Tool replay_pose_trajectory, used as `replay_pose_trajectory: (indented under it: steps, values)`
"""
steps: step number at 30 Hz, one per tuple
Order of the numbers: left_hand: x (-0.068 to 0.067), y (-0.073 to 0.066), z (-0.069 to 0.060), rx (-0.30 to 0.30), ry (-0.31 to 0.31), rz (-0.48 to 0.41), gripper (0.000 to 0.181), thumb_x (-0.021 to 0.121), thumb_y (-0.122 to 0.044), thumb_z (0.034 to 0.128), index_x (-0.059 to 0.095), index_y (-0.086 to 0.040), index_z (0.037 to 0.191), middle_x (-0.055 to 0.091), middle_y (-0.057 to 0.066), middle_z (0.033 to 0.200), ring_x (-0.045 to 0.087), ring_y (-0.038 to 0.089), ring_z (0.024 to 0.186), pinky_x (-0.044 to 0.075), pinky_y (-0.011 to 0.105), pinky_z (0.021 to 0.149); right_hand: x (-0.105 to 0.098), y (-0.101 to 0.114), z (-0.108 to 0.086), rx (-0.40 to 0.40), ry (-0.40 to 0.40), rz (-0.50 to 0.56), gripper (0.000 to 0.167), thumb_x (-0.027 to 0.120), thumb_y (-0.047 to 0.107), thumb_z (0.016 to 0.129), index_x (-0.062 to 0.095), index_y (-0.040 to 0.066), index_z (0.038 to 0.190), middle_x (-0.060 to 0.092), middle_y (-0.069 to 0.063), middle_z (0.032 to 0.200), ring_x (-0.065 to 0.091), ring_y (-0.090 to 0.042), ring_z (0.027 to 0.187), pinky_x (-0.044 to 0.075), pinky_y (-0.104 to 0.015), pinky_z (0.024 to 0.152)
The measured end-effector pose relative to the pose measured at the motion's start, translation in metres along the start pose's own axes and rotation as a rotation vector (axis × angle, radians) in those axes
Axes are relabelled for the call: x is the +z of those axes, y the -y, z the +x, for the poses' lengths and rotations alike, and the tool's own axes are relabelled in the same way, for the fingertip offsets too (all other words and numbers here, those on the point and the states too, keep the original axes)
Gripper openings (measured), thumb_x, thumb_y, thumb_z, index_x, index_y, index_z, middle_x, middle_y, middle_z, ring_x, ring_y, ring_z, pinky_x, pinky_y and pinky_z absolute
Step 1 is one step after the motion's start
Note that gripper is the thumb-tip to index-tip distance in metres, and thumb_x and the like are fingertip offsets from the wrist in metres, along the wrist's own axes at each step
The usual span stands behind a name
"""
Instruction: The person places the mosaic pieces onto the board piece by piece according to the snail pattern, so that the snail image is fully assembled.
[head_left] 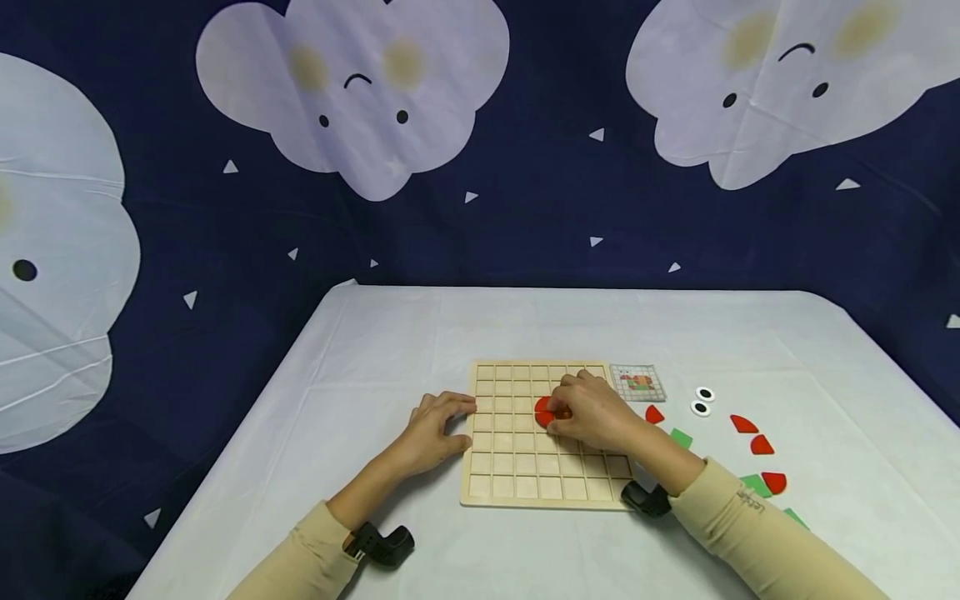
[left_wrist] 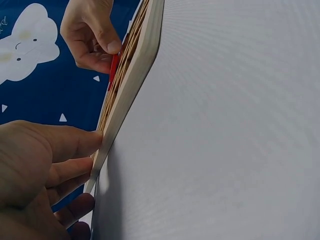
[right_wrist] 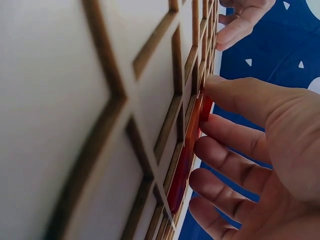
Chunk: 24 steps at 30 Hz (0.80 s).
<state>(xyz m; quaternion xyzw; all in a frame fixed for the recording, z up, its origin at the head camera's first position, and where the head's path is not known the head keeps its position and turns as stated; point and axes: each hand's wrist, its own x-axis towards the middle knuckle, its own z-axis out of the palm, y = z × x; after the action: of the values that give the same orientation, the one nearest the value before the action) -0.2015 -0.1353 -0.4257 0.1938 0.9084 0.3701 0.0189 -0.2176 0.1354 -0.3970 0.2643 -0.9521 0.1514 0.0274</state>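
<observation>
A wooden grid board (head_left: 504, 463) lies flat on the white table, divided by thin ridges into square cells. Along its left edge my left hand (head_left: 431, 433) rests with extended fingers, and the left wrist view shows those fingers (left_wrist: 75, 142) touching the rim. Over the board's middle, my right hand (head_left: 594, 410) pinches a red quarter-round piece (right_wrist: 206, 108) between thumb and index finger. Red pieces (head_left: 543, 419) sit in the cells by its fingertips. More red (right_wrist: 181, 182) shows in the cells beneath the other fingers, partly hidden in the head view.
A small pattern card (head_left: 638, 383) lies by the board's upper right corner. To its right are two googly-eye discs (head_left: 701, 408), several loose red pieces (head_left: 762, 445) and green squares (head_left: 756, 485). A dark cloud-print curtain (head_left: 420, 242) hangs behind the table.
</observation>
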Motion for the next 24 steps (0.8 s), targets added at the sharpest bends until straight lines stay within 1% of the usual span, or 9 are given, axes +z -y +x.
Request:
replay_pose_trajectory:
  steps: [6, 14, 19, 24]
  values:
    - [0.000, 0.001, 0.000, 0.008, -0.002, 0.003, 0.045, 0.070, -0.010, 0.0775, 0.062, -0.008, 0.122, 0.056, -0.002, 0.131, 0.041, 0.015, 0.105, 0.026, 0.035, 0.085, 0.001, 0.000, 0.000, -0.006, 0.001, -0.010, 0.025, 0.079, 0.032, 0.072, 0.073, 0.016, 0.090, 0.061, 0.005, 0.084, 0.044, -0.013, 0.078, 0.033, -0.027, 0.069]
    - [0.000, 0.001, -0.001, -0.002, 0.005, 0.006, 0.045, 0.070, -0.012, 0.0784, 0.062, -0.009, 0.123, 0.055, -0.003, 0.133, 0.040, 0.014, 0.106, 0.025, 0.034, 0.085, 0.001, 0.000, 0.000, -0.017, -0.006, -0.007, 0.025, 0.079, 0.033, 0.072, 0.073, 0.016, 0.089, 0.061, 0.006, 0.084, 0.043, -0.012, 0.077, 0.033, -0.027, 0.069]
    - [0.000, 0.001, -0.001, 0.008, -0.002, 0.005, 0.045, 0.070, -0.011, 0.0771, 0.062, -0.008, 0.121, 0.055, -0.002, 0.132, 0.040, 0.015, 0.106, 0.026, 0.034, 0.085, -0.005, -0.002, -0.003, 0.004, -0.028, 0.038, 0.022, 0.078, 0.032, 0.074, 0.072, 0.016, 0.089, 0.061, 0.006, 0.084, 0.045, -0.013, 0.079, 0.034, -0.029, 0.071]
    - [0.000, 0.002, -0.001, 0.010, 0.000, 0.004, 0.045, 0.070, -0.011, 0.0775, 0.062, -0.008, 0.122, 0.055, -0.002, 0.132, 0.040, 0.015, 0.106, 0.026, 0.035, 0.086, -0.014, -0.008, -0.008, 0.042, -0.057, 0.056, 0.021, 0.076, 0.030, 0.076, 0.072, 0.015, 0.090, 0.062, 0.003, 0.089, 0.045, -0.015, 0.081, 0.034, -0.031, 0.072]
